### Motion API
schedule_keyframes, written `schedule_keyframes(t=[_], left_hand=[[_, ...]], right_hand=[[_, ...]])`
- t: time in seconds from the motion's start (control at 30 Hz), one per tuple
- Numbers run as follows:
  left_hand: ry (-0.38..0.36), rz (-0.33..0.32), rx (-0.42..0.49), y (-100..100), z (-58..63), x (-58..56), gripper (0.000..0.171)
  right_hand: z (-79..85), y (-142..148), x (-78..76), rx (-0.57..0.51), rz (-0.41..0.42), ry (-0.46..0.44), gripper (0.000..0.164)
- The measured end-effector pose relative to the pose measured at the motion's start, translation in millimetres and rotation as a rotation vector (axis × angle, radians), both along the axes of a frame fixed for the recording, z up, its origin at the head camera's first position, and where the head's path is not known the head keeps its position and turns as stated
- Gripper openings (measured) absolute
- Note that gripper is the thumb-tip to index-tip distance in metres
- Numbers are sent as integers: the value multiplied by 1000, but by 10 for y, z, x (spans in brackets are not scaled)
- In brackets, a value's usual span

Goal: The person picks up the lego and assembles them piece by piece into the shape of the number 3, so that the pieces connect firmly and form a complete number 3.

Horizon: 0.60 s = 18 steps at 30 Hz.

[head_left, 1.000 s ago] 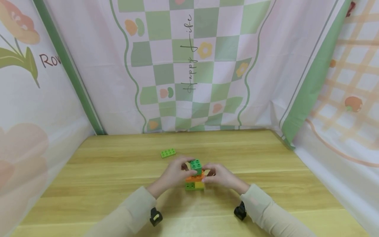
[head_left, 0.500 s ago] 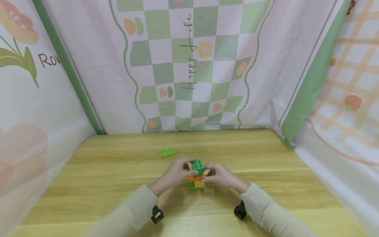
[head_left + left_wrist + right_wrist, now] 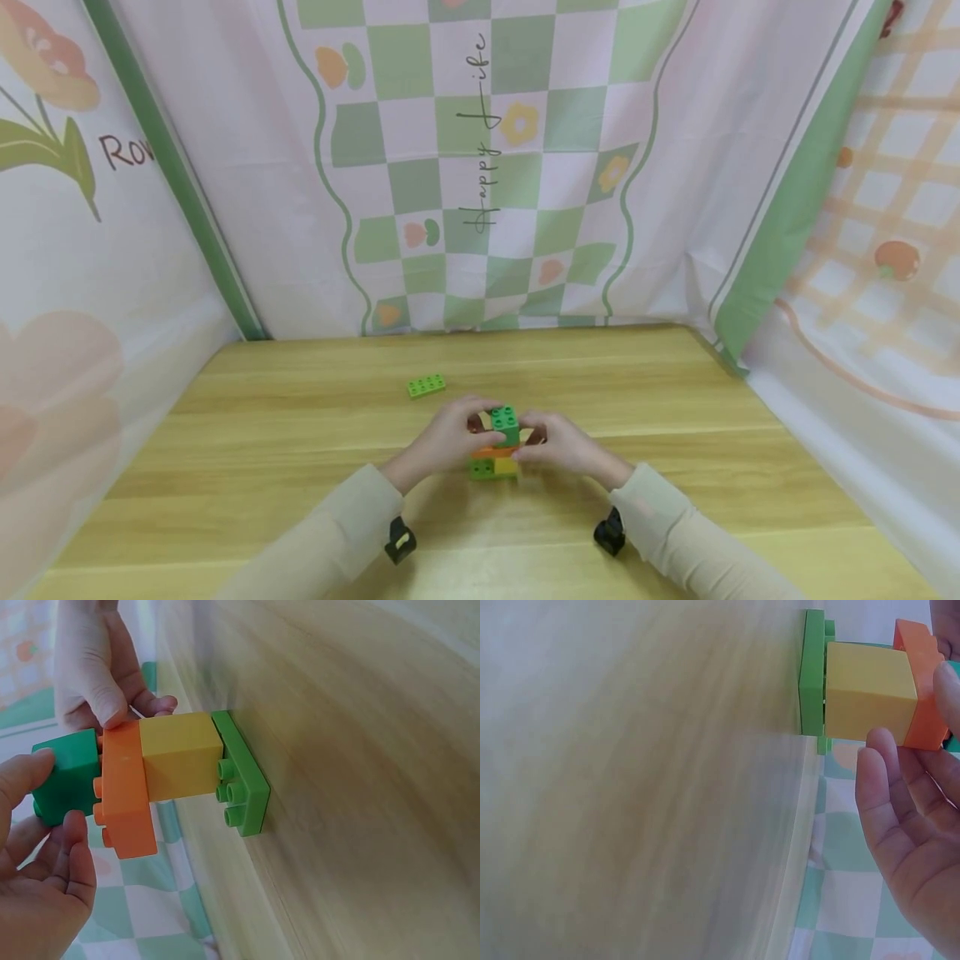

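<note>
Location of the stack (image 3: pixel 176 761)?

On the surface (image 3: pixel 240 442), between the left hand (image 3: pixel 452 432) and the right hand (image 3: pixel 561 443). Order from below: base (image 3: pixel 251 787), yellow brick (image 3: pixel 180 754), orange brick (image 3: pixel 126 787). Orange overhangs yellow toward the person's left.

And the green brick (image 3: pixel 69 776)?

At the top, over the orange studs. Cannot tell whether it is fully seated.

State of each hand?

Left: thumb and fingers pinch the green brick. Right: thumb against the end of the orange brick, fingers curled round its far side.

Handling estimate?

Probably light, rigid plastic; smooth faces, so mildly slippery to dry skin. Unlikely to break. Weak points are likely the stud joints, which could part under a sideways push.

Recommended hold?

Green: two opposite side walls, leaving studs and underside free. Orange: low on its ends, close to the yellow brick, since pressure on the overhang would probably tip the stack. Press straight down over the yellow.

Anything else on record?

One loose plate (image 3: pixel 426 385), studs up, lies beyond the left hand, touching neither hand nor stack.
</note>
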<state>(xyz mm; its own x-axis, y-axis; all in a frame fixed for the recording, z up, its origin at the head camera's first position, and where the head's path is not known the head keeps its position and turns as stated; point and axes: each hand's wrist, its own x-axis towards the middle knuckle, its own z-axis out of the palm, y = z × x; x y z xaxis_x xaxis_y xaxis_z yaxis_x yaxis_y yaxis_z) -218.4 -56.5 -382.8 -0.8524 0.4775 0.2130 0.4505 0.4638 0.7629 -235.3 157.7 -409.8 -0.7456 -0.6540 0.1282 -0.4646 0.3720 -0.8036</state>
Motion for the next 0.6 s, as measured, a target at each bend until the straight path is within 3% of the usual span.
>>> schedule_keyframes(t=[0.6], left_hand=[[91, -82, -139, -6, 36, -23, 38]], right_hand=[[-25, 2, -29, -2, -1, -54, 31]])
